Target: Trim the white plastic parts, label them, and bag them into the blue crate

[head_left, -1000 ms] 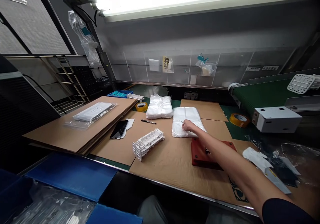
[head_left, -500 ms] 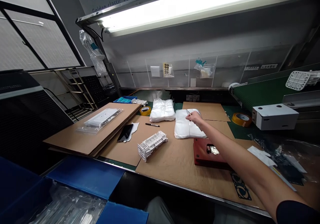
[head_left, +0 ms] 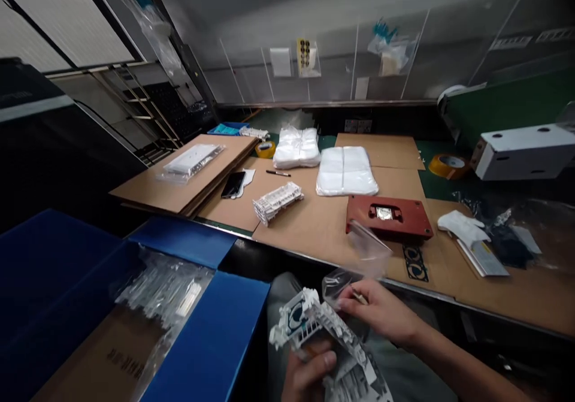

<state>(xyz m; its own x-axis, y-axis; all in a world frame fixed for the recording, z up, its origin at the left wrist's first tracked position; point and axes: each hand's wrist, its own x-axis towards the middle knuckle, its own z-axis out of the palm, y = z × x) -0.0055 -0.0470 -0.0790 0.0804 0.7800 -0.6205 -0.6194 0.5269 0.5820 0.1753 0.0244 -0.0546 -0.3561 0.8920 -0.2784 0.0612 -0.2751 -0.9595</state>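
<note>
Low in front of my lap, my left hand [head_left: 309,371] is closed around a white moulded plastic part [head_left: 344,336] with ribs and slots. A dark ring-patterned piece [head_left: 295,318] shows at the part's upper left end. My right hand [head_left: 381,311] pinches a transparent plastic bag [head_left: 366,255], which hangs open beside the part. A small tan item [head_left: 359,296] shows at its fingers; its kind is unclear. On the table stands a second white plastic part [head_left: 278,203], and a stack of plastic bags [head_left: 347,171] lies behind it.
A red fixture block [head_left: 389,215] sits near the table edge, with a black ring-patterned sheet [head_left: 415,263] before it. Left is an open blue box [head_left: 211,330] holding bagged parts. Cardboard sheets [head_left: 224,165], a phone [head_left: 233,184], tape [head_left: 449,165] and a white glove [head_left: 463,227] lie around.
My right hand has come back from the bag stack to my lap with a bag. My left hand and the held white part have come into view. The camera has tilted down.
</note>
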